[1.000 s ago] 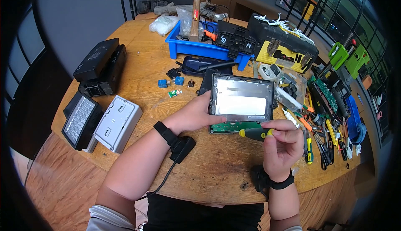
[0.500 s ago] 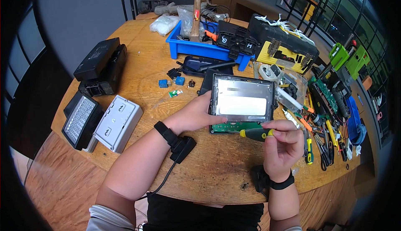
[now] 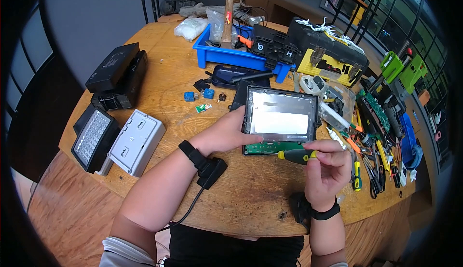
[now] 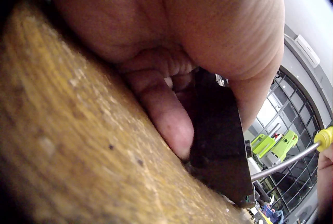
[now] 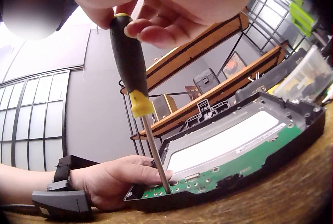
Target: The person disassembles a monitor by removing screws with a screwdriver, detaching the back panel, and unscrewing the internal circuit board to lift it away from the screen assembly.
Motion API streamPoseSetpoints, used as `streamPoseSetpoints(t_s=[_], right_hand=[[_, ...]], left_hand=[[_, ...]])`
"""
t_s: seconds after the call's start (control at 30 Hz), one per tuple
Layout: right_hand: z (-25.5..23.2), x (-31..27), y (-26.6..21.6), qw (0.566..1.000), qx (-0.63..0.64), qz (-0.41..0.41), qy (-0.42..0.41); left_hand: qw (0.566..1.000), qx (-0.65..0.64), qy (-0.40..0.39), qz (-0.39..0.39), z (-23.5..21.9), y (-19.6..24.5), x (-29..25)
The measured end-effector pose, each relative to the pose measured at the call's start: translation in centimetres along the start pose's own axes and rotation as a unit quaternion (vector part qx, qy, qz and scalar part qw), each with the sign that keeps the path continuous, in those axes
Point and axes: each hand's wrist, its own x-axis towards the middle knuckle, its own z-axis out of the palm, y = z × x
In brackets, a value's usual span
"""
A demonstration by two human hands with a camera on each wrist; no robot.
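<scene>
Since the earlier frame: almost nothing moved; both hands hold position. Left hand (image 3: 226, 134) grips the 9 o'clock edge of the flat black-framed display panel with silver metal back and green circuit strip (image 3: 279, 117), lying mid-tabletop (image 3: 159, 103). Right hand (image 3: 328, 165) pinches the black-and-yellow-handled screwdriver (image 5: 136, 104), tip on the green strip. Judgement: panel light, stiff, fragile; hold by frame edges, not the board.
</scene>
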Motion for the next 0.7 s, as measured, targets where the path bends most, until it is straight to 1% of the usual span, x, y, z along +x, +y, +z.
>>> streamPoseSetpoints(t_s=[0.07, 0.13, 0.23, 0.37, 0.43, 0.53, 0.7], right_hand=[[0.00, -0.04, 0.00, 1.000, 0.006, 0.003, 0.003], [-0.04, -0.04, -0.01, 1.000, 0.003, 0.002, 0.001], [-0.03, -0.04, 0.03, 1.000, 0.007, 0.004, 0.002], [0.01, -0.02, -0.03, 1.000, 0.011, 0.007, 0.003], [-0.02, -0.06, -0.03, 1.000, 0.009, 0.009, 0.003], [-0.01, -0.13, 0.04, 1.000, 0.011, 0.009, 0.003], [-0.01, -0.10, 0.05, 1.000, 0.014, 0.010, 0.005]], left_hand=[[1.000, -0.001, -0.001, 0.003, -0.03, 0.36, -0.02], [0.999, -0.011, -0.020, -0.023, -0.09, 0.62, 0.01], [1.000, -0.008, -0.019, -0.008, -0.05, 0.47, 0.09], [1.000, -0.004, -0.018, -0.017, -0.07, 0.80, -0.01], [0.999, -0.024, -0.020, -0.014, -0.04, 0.94, -0.06], [1.000, -0.022, -0.019, -0.005, -0.03, 0.28, 0.10], [0.999, -0.025, -0.021, -0.019, -0.07, 0.46, 0.04]])
